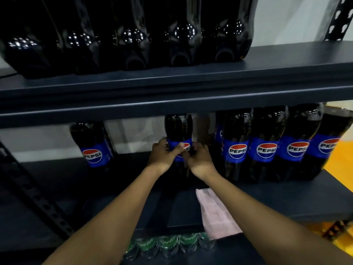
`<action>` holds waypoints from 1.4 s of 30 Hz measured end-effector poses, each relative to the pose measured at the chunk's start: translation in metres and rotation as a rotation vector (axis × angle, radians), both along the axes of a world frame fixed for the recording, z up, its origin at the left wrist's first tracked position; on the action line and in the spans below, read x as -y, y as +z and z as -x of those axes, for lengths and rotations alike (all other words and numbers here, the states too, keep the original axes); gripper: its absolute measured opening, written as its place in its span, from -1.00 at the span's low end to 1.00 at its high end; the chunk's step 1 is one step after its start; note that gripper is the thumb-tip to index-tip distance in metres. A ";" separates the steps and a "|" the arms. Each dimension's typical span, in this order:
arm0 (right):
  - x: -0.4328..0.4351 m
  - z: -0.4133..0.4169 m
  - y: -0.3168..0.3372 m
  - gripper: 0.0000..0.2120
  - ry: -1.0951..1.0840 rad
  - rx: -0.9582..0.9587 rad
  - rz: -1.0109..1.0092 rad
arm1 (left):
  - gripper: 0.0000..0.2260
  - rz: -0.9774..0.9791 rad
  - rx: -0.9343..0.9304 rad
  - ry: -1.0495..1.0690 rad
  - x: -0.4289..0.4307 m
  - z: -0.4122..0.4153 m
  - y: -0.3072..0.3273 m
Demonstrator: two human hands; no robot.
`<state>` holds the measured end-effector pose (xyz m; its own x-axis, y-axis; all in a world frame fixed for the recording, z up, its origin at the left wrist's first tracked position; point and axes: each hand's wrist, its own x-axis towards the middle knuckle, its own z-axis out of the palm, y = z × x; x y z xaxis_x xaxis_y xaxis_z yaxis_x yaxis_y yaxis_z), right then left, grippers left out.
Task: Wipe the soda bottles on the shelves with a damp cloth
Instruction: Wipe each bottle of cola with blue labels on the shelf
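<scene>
A dark Pepsi bottle [178, 131] with a blue label stands upright on the middle shelf [114, 188]. My left hand [164, 154] grips its label from the left and my right hand [199, 159] grips it from the right. A pale pink cloth [215, 213] lies flat on the shelf near its front edge, under my right forearm, with neither hand touching it. One more Pepsi bottle [93, 148] stands alone to the left. A row of several Pepsi bottles [267, 148] stands to the right.
The upper shelf [210, 87] hangs low over the held bottle and carries several dark bottles [133, 41]. Green-capped bottles [168, 243] sit on the shelf below. A perforated upright [38, 196] slants at the left. Yellow floor [342, 165] shows at the right.
</scene>
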<state>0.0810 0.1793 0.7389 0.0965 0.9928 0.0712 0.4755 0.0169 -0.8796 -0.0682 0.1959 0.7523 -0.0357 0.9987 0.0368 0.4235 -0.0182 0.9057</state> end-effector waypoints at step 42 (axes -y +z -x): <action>0.109 -0.035 -0.108 -0.19 0.124 0.921 0.083 | -0.41 -0.117 0.216 -0.060 0.151 0.040 -0.011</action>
